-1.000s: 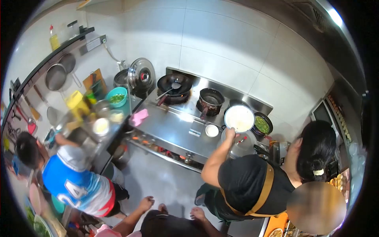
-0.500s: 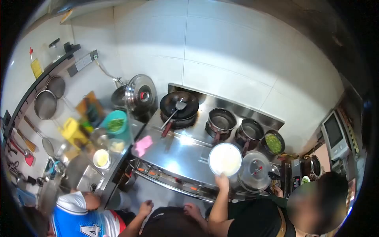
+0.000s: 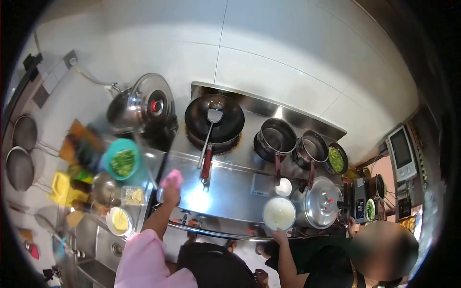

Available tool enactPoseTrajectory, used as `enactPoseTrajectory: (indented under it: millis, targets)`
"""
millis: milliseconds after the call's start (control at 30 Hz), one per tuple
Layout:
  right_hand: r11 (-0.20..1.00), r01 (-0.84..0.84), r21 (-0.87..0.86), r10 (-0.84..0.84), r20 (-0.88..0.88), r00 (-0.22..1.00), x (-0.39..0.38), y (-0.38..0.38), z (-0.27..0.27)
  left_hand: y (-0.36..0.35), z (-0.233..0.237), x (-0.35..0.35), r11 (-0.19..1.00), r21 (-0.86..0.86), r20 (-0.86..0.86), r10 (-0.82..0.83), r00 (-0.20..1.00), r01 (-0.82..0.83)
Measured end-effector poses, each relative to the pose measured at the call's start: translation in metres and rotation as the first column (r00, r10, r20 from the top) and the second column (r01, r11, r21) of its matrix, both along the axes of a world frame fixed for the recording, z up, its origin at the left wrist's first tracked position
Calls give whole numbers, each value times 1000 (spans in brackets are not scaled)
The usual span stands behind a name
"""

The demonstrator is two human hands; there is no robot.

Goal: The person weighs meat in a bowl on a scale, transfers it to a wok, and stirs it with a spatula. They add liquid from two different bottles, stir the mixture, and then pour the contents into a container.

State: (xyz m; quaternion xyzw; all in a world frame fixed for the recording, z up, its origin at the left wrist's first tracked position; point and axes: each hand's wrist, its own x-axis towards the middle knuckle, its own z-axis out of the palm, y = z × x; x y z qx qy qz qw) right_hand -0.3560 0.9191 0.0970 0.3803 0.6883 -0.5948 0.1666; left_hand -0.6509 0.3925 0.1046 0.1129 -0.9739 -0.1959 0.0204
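Observation:
At the left front edge of the steel counter (image 3: 223, 175), my left hand (image 3: 171, 194), below a pink sleeve, is closed on a crumpled pink cloth (image 3: 172, 178). My right hand (image 3: 260, 277) hangs low beside my dark front, fingers loosely curled and nothing visible in them. A wok (image 3: 192, 115) sits on the burner beyond the cloth. Its spatula (image 3: 210, 137) leans out over the rim beside the red-brown wok handle (image 3: 207, 163).
To my right, a co-worker's hand (image 3: 280, 236) holds a white bowl (image 3: 279, 214) near a small white bowl (image 3: 283, 187) and a lidded pot (image 3: 322, 202). Two saucepans (image 3: 277, 137) stand behind. Chopped greens fill a teal bowl (image 3: 137, 161) left, near the sink (image 3: 98, 240).
My left hand has come up from below the counter onto the pink cloth. The co-worker's white bowl has moved lower, revealing a small bowl behind. The person in blue is out of view.

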Motion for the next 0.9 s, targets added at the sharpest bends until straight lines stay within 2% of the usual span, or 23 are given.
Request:
enactPoseTrajectory:
  millis: [33,133,167,267,300,400,467,533,600,700,733,767,800,867,900]
  targets:
    - [999,34,-25,-33,56,998,22,-20,8,-4,-15,-12,1000,-27,51,5,999,-4]
    - [990,117,-83,-96,220,971,81,-74,25,-10,-27,-35,961,219,-89,191,978,-167]
    - [986,140,-93,-111,263,958,95,-89,30,-3,-29,-41,963,179,-171,233,957,-202]
    - [976,190,-108,-141,351,925,122,-120,46,17,-20,-48,921,346,-289,288,913,-180]
    - [974,200,-108,-147,372,917,125,-124,50,22,-27,-43,914,392,-258,214,942,-101]
    - [966,231,-120,-166,397,903,124,-138,54,74,37,-44,715,696,-73,170,983,-71]
    - [967,224,-125,-161,384,909,116,-136,53,99,-6,-54,743,633,-380,55,923,217]
    - [970,209,-125,-155,346,925,107,-132,49,112,14,-65,712,702,-156,178,971,-18]
    - [975,197,-98,-159,308,938,98,-130,52,95,-25,-68,754,657,-342,330,880,-27]
    - [978,205,-36,-186,289,939,73,-139,65,46,1,-72,694,714,-385,498,777,-91]
    - [981,188,-43,-167,299,940,71,-141,70,36,13,-78,771,592,-332,497,802,-233]
    - [985,167,-47,-144,309,940,68,-142,74,30,16,-88,668,682,-180,547,817,-298]
    - [988,146,-53,-121,319,940,65,-144,77,25,-6,-98,822,522,-287,421,860,-228]
    - [971,231,-54,-208,273,939,72,-147,84,32,-14,-121,871,437,-105,296,949,-223]
    - [966,256,-42,-235,282,930,75,-147,87,45,-16,-127,914,368,-103,226,969,-174]
